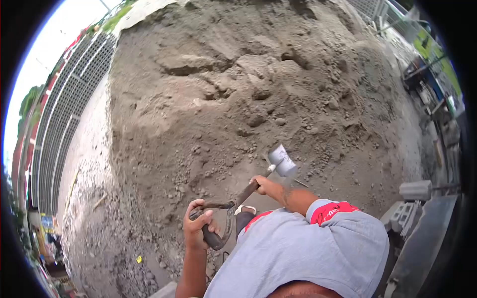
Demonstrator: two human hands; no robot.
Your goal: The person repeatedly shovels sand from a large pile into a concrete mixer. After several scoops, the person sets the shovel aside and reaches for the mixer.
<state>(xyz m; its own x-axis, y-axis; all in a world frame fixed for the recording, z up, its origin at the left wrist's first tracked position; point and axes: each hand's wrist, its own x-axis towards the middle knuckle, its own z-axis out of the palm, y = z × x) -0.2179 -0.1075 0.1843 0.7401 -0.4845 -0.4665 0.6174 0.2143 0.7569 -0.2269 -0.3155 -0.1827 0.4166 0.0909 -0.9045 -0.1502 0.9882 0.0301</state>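
A shovel (242, 195) slants across the space before my body, with its worn shaft and D-shaped grip toward me. My left hand (198, 227) is closed around the D-grip at the near end. Farther down, my right hand (262, 185) wraps the shaft close to the blade. The pale metal blade (282, 161) looks bare and overlaps the foot of a big heap of brown-grey sand and gravel (248, 107). One sandalled foot (245, 209) shows beneath the shaft.
Stacked grey hollow blocks (74, 109) form a long wall at the left. Concrete blocks (401, 214), a pale cylinder (416, 190) and a flat sheet (422, 243) lie at the right. Loose gravel (114, 238) covers the ground to my left, with a small yellow scrap (139, 259).
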